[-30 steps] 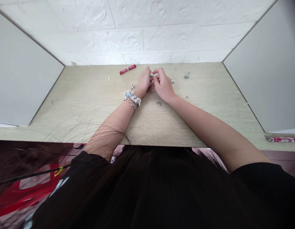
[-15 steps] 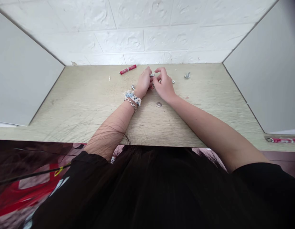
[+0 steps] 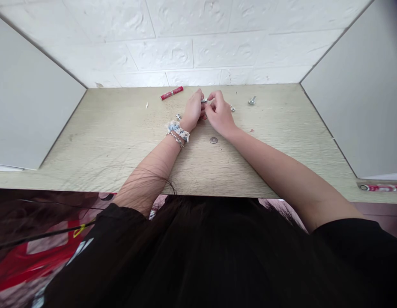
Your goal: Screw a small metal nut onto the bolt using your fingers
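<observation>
My left hand (image 3: 193, 111) and my right hand (image 3: 219, 114) meet at the far middle of the pale wooden table (image 3: 121, 141). Both pinch one small metal bolt (image 3: 204, 101) between their fingertips; most of it is hidden by the fingers. A flat metal washer (image 3: 213, 140) lies on the table just below my right wrist. A small metal part (image 3: 178, 116) rests left of my left hand. My left wrist wears a fabric band and a chain bracelet.
A second bolt (image 3: 251, 101) and a small nut (image 3: 232, 109) lie right of my hands. A red tube (image 3: 171, 93) lies near the white brick wall. Grey panels (image 3: 28, 111) close both sides. Another red tube (image 3: 380, 187) sits at the right front edge.
My right fingers lifted off the bolt half a second ago and have now closed on it again. My left hand has hardly moved.
</observation>
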A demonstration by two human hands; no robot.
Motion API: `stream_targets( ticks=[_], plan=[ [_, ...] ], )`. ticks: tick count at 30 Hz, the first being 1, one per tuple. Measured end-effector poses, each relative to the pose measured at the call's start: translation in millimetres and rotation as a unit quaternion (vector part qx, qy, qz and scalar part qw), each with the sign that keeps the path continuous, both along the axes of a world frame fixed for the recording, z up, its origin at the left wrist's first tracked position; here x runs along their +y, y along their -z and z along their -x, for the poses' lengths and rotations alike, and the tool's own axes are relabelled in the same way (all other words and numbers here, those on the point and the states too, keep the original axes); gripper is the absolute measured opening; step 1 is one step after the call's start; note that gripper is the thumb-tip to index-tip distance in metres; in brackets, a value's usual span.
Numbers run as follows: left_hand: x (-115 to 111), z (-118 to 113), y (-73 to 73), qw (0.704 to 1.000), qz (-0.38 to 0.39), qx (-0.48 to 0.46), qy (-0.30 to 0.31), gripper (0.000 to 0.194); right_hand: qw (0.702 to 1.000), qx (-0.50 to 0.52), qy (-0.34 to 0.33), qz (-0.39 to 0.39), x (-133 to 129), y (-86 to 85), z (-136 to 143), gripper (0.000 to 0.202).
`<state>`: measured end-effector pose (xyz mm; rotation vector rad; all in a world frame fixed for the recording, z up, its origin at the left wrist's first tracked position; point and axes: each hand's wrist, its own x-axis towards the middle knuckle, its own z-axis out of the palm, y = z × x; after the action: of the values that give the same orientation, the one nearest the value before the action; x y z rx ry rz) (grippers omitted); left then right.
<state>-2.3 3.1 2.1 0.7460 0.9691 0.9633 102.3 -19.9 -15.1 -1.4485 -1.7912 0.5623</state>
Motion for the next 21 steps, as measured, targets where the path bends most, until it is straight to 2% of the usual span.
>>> stream_targets(
  ticks=[3,9,16,21],
  plan=[
    [0.3,-0.1,1.3,0.997,-0.044,0.037,-0.041,0.04,1.0,0.007,-0.006,-0.004,0.9,1.3,-0.5,0.016],
    [-0.3,1.9,-0.6,0.995,-0.063,0.075,-0.028,0.027,0.999,0.027,-0.021,-0.016,3.4,5.1,-1.3,0.021],
    [-0.1,1.7,-1.7,0.994,-0.062,0.085,-0.014,0.028,1.0,0.013,-0.007,-0.002,0.6,1.0,0.8,0.044],
    [0.0,1.8,1.0,0.994,-0.075,0.078,-0.017,0.027,1.0,0.014,0.001,-0.024,-0.5,0.5,0.0,0.033]
  ],
)
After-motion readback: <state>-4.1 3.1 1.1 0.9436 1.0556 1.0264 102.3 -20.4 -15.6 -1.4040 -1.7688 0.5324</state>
